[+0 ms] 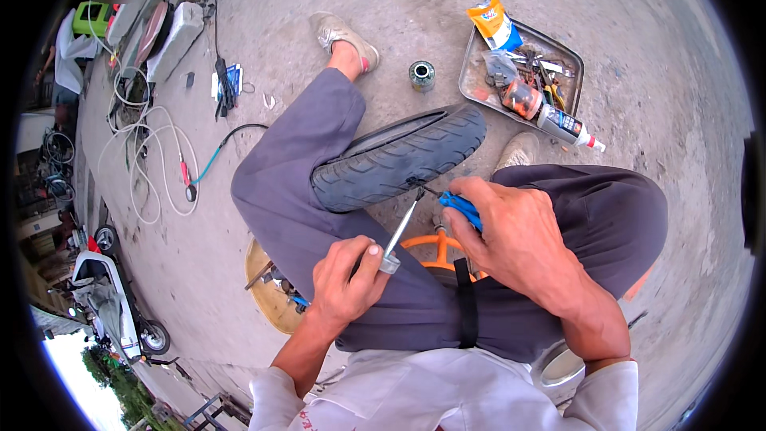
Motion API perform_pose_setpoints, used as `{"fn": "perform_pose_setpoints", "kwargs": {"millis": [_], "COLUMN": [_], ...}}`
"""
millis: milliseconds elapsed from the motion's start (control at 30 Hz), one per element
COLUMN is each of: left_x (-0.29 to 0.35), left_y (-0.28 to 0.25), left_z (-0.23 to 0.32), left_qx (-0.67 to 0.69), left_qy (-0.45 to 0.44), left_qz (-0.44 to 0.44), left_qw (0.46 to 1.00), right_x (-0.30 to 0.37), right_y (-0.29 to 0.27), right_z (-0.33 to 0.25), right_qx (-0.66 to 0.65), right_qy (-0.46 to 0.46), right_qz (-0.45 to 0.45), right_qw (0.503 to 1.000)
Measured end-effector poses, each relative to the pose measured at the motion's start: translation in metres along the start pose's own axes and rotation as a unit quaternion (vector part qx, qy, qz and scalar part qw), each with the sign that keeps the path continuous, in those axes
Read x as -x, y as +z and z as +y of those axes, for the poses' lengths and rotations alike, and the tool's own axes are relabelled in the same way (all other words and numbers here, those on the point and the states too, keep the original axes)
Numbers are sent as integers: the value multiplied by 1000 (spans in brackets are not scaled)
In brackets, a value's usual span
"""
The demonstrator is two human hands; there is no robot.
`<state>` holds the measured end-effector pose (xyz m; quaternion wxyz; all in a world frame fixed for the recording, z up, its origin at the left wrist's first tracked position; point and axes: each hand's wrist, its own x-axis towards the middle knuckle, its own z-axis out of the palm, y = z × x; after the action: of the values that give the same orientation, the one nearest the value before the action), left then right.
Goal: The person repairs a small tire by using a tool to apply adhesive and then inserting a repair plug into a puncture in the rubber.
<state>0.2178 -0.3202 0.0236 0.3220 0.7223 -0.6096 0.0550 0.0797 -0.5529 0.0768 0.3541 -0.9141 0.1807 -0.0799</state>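
Between my knees, a black motorcycle tyre (399,161) leans against the inside of my left leg. My left hand (349,278) pinches a pale, tapered brush-like stick (403,227) by its round grey cap; its dark tip points up at the tyre's near side. My right hand (519,231) is wrapped round a blue-handled tool (460,211) with a thin dark shaft. That shaft reaches the tread close to the stick's tip, beside a small dark tuft. Whether it enters the rubber I cannot tell. A small open jar (422,76) stands on the ground beyond the tyre.
A metal tray (578,72) at far right holds tools, a white bottle (560,124), an orange jar (523,99) and a yellow-blue packet (493,22). Coiled hose (153,137) lies at left. Below me are an orange frame (437,249) and a yellowish basin (267,291).
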Motion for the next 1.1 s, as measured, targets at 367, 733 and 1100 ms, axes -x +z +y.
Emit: {"fn": "perform_pose_setpoints", "kwargs": {"millis": [367, 733, 1100], "left_x": [3, -71, -71], "left_y": [13, 55, 69], "left_z": [12, -36, -41], "left_qx": [7, 277, 303], "left_qy": [-13, -221, -280], "left_qz": [5, 254, 251], "left_qw": [1000, 900, 876], "right_x": [-1, 2, -16], "right_y": [-2, 2, 18], "right_z": [-3, -18, -8], "right_qx": [-7, 217, 92], "right_qy": [25, -124, 40], "right_qz": [-15, 0, -96], "right_qw": [1000, 968, 990]}}
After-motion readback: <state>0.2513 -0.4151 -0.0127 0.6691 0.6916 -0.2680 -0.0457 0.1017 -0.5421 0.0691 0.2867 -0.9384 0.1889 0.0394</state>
